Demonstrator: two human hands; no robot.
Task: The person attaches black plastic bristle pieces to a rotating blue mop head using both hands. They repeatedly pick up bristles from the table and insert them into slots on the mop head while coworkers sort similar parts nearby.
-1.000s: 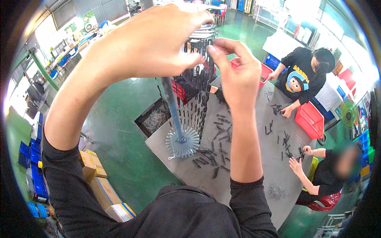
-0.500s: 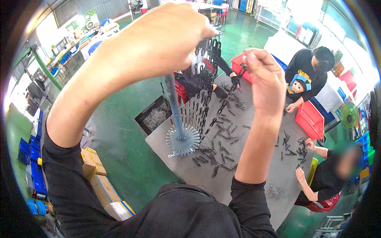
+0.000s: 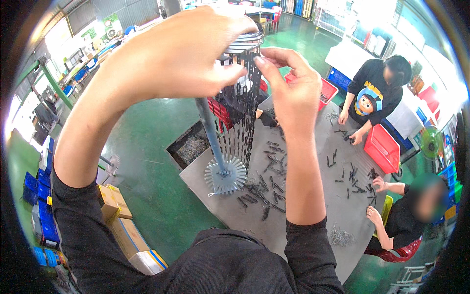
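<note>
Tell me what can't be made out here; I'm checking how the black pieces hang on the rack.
- Head view: the rack top is mostly hidden behind the left hand.
- How each hanging black piece hooks on: too small, covered by the right hand fingers.
- Contents of the grey bin: too small to identify.
- Both co-workers' faces: blurred.

One rack [image 3: 223, 147] on the table [image 3: 313, 196]. Two hands at its top: left hand [image 3: 181, 54], right hand [image 3: 289, 93]. Two other people beside the table. Two red bins [image 3: 384, 147] at its far side. Loose black parts [image 3: 271, 188] by the rack: too many to count.
</note>
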